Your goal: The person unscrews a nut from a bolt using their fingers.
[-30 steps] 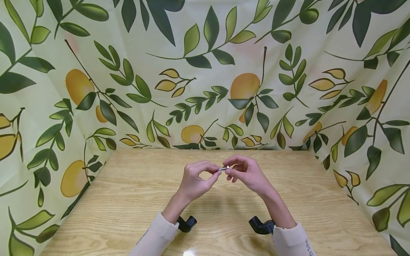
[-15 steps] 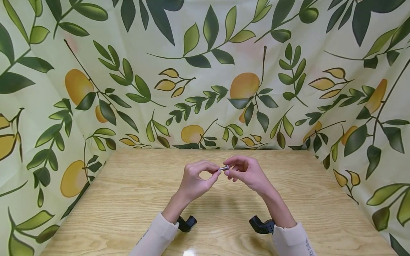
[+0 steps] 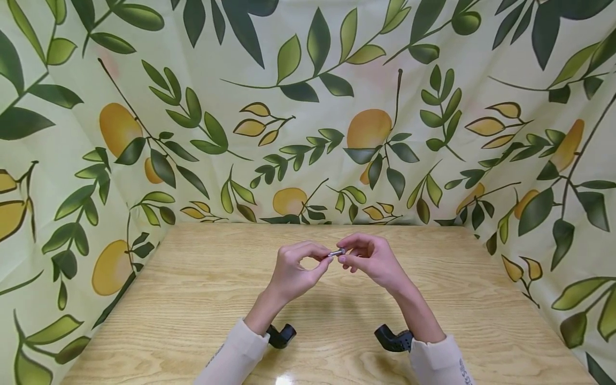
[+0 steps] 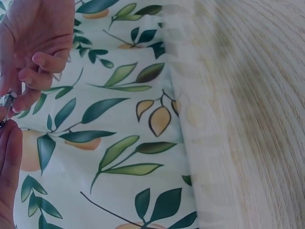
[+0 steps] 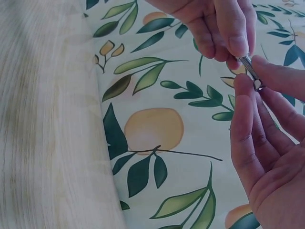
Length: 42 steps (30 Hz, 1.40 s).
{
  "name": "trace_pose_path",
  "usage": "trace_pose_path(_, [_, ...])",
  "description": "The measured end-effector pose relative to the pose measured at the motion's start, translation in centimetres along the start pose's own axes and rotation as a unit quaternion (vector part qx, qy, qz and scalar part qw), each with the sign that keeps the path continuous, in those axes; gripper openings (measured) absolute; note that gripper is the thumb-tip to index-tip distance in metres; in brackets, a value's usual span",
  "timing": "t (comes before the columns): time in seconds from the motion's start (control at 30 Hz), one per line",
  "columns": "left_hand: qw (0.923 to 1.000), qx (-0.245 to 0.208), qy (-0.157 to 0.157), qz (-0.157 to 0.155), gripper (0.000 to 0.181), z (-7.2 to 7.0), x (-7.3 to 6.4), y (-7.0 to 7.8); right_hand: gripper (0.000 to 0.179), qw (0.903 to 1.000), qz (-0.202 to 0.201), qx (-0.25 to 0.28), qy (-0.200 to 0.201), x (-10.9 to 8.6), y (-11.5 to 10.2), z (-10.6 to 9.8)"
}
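Observation:
A small silver metal bolt (image 3: 336,253) is held between the two hands, above the table. With thumb and forefinger, the left hand (image 3: 294,270) pinches one end of it. At the other end, the thumb and fingertips of the right hand (image 3: 374,262) grip close to the wider end. Threads show along the bolt (image 5: 248,67) in the right wrist view, with a shiny wider end near the right fingers; whether that is a head or a nut I cannot tell. Fingers hide part of the bolt (image 4: 8,101) in the left wrist view.
The light wooden table (image 3: 202,278) spreads beneath both hands. A cloth (image 3: 308,123) printed with leaves and fruit hangs behind and at both sides. Black wrist devices sit under the left wrist (image 3: 281,337) and right wrist (image 3: 392,339).
The right fingertips shift slightly about the bolt's wider end, and its shine differs. The left hand keeps its place and its pinch.

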<state>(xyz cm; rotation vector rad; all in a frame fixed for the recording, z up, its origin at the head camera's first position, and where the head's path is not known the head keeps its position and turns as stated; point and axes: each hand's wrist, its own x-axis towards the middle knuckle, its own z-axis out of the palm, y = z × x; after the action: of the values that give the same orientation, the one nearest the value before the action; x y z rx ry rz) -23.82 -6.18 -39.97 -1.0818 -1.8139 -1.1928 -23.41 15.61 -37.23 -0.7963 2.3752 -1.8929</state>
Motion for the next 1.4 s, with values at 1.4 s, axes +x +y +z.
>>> trace_pose_path(1.4, [1.0000, 0.006, 0.000, 0.000, 0.005, -0.05, 0.02, 0.16, 0.024, 0.9985, 0.042, -0.020, -0.030, 0.33, 0.49, -0.40])
